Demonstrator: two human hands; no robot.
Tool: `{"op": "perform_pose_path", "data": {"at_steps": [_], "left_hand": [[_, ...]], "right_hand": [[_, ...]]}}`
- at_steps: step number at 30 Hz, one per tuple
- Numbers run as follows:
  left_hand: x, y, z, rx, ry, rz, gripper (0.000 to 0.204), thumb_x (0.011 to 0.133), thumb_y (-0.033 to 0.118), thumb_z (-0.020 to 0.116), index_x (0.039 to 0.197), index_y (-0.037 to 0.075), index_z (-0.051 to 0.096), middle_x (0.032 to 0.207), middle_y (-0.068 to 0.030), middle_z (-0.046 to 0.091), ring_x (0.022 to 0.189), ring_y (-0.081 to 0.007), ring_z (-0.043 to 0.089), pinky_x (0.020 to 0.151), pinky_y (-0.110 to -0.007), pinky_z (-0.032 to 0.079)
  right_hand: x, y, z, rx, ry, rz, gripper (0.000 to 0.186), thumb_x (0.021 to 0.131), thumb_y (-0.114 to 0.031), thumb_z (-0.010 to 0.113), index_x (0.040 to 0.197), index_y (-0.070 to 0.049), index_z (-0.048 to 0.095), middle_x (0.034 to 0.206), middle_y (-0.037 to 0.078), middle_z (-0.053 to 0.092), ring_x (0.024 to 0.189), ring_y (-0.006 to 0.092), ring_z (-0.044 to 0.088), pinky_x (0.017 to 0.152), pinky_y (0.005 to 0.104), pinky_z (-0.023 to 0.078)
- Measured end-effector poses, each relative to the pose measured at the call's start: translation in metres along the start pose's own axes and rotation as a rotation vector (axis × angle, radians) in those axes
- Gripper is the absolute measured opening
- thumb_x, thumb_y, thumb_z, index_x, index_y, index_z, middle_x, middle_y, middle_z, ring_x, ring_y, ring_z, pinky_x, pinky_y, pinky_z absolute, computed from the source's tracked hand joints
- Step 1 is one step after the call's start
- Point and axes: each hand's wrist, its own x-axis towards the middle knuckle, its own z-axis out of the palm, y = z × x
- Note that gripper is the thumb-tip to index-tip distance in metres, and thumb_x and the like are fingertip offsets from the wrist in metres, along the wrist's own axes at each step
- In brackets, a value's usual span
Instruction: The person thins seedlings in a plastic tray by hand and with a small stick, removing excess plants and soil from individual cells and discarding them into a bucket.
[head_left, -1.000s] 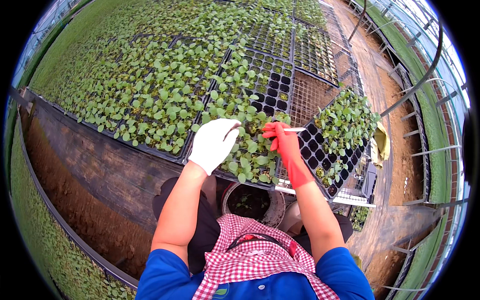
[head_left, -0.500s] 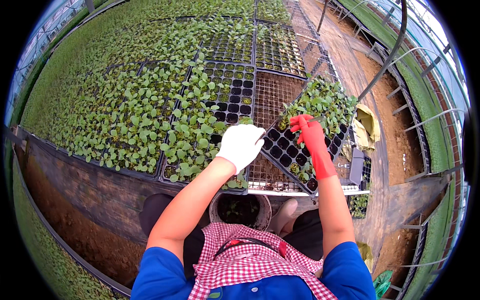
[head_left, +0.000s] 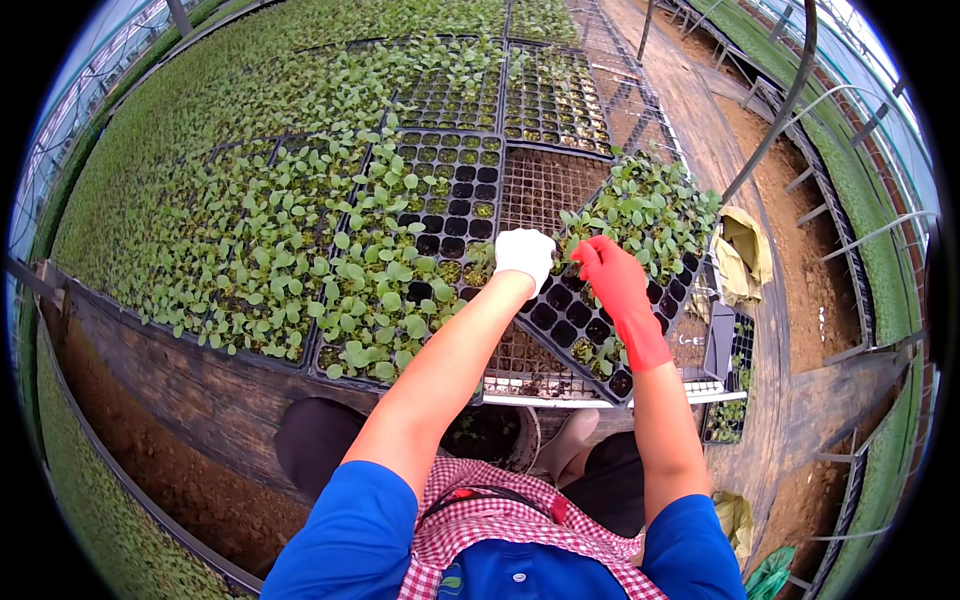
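Both arms come in from the lower edge, stretched fwd & up, forearms bare, blue short sleeves at the shoulders. Left hand point(head_left: 524, 256) in a white glove, fingers curled down, back of hand toward the camera; whether it grips anything can't be told. Right hand point(head_left: 610, 270) in a red glove reaching past the wrist, fingers bent fwd & bunched, just beside the left. Hands near, not clearly touching.
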Motion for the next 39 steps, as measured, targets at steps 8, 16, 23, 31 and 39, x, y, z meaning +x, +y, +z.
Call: {"op": "perform_pose_path", "data": {"at_steps": [8,16,23,31,39], "left_hand": [[-0.048,-0.011,-0.055,0.293,0.116,0.082,0.013,0.082,0.023,0.058,0.087,0.016,0.068,0.084,-0.0062,0.065,0.085,-0.0249,0.063,0.077,-0.040,0.046],[-0.173,-0.124,-0.097,0.162,0.056,0.055,0.030,0.086,0.038,0.055,0.102,0.015,0.068,0.100,-0.0068,0.065,0.102,-0.0254,0.057,0.098,-0.040,0.039],[-0.201,-0.121,-0.076,0.243,0.004,0.042,0.029,0.085,0.040,0.056,0.095,0.016,0.070,0.102,-0.0049,0.063,0.115,-0.0268,0.050,0.109,-0.047,0.025],[-0.196,-0.122,-0.073,0.202,-0.132,0.049,0.031,0.088,0.039,0.053,0.100,0.015,0.068,0.108,-0.0058,0.063,0.119,-0.0282,0.049,0.112,-0.050,0.021],[-0.195,-0.130,-0.069,0.180,-0.077,0.054,0.031,0.088,0.038,0.053,0.099,0.014,0.068,0.105,-0.0070,0.063,0.119,-0.0281,0.049,0.111,-0.049,0.022]], "right_hand": [[-0.045,-0.013,-0.013,0.467,-0.014,-0.052,0.025,0.099,-0.024,0.050,0.098,-0.004,0.065,0.086,0.003,0.067,0.065,0.0058,0.057,0.051,0.0212,0.046],[-0.025,-0.069,0.078,0.386,-0.336,-0.209,0.025,0.100,-0.021,0.045,0.105,-0.005,0.063,0.086,0.004,0.066,0.072,0.0113,0.061,0.062,0.0252,0.051],[-0.013,-0.093,0.105,0.084,-0.273,-0.137,0.027,0.098,-0.028,0.048,0.100,-0.006,0.064,0.082,0.003,0.066,0.070,0.0115,0.061,0.060,0.0286,0.050],[-0.010,-0.101,0.126,0.115,-0.290,-0.109,0.027,0.098,-0.027,0.050,0.097,-0.003,0.062,0.084,0.003,0.067,0.065,0.0097,0.059,0.056,0.0267,0.049],[-0.006,-0.088,0.128,0.499,-0.166,0.017,0.028,0.099,-0.026,0.051,0.097,-0.001,0.062,0.083,0.005,0.066,0.064,0.0092,0.060,0.048,0.0248,0.048]]}}
